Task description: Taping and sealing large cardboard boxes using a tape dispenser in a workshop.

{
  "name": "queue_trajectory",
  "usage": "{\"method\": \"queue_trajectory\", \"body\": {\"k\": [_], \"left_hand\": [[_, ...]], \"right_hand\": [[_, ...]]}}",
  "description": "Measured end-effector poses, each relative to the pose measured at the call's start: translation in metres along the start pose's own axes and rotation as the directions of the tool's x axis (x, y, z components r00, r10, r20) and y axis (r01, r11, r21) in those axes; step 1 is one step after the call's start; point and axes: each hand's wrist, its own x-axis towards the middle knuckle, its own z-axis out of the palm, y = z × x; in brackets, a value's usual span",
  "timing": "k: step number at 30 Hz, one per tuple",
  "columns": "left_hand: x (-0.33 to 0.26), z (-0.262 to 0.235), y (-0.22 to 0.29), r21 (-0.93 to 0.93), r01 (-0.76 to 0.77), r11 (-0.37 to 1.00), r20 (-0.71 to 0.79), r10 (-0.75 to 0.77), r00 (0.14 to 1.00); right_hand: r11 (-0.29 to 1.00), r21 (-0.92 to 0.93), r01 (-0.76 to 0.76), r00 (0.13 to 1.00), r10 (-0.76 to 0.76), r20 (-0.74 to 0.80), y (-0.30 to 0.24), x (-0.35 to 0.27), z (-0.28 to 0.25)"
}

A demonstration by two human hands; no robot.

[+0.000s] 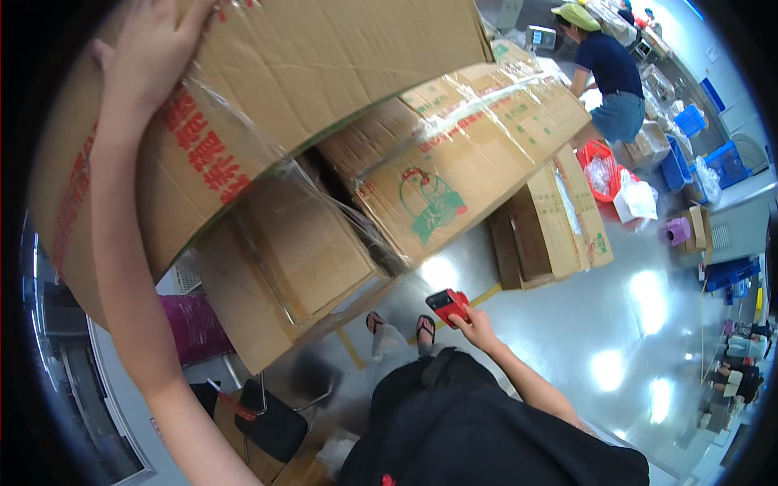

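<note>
My left arm reaches up to a large brown cardboard box (324, 73) with red print and clear tape. My left hand (158, 53) lies on its surface with the fingers spread, the tips partly cut off by the frame. Under that box sit a taped carton with green print (478, 146) and a plainer brown carton (284, 251), close beside each other. Low in front of my body, my right hand (478, 328) is closed round a red and black handheld device (448, 305), whose exact kind I cannot make out. The device is apart from the boxes.
Another carton (559, 219) stands on the shiny floor to the right. A black chair (275, 425) and a purple sack (194, 328) are at lower left. A co-worker (608, 69) leans over a table at upper right, near red and blue baskets (598, 166).
</note>
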Motion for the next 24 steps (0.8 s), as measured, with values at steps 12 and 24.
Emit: {"method": "queue_trajectory", "body": {"k": [12, 24], "left_hand": [[-0.002, -0.011, 0.002, -0.095, -0.015, 0.995, 0.036, 0.019, 0.999], [0.022, 0.048, -0.035, -0.143, -0.171, 0.975, -0.283, 0.125, 0.951]], "right_hand": [[0.932, -0.344, 0.117, 0.945, -0.211, -0.249, -0.021, -0.077, -0.03], [0.967, -0.24, 0.087, 0.934, -0.163, -0.317, -0.035, -0.135, -0.036]]}}
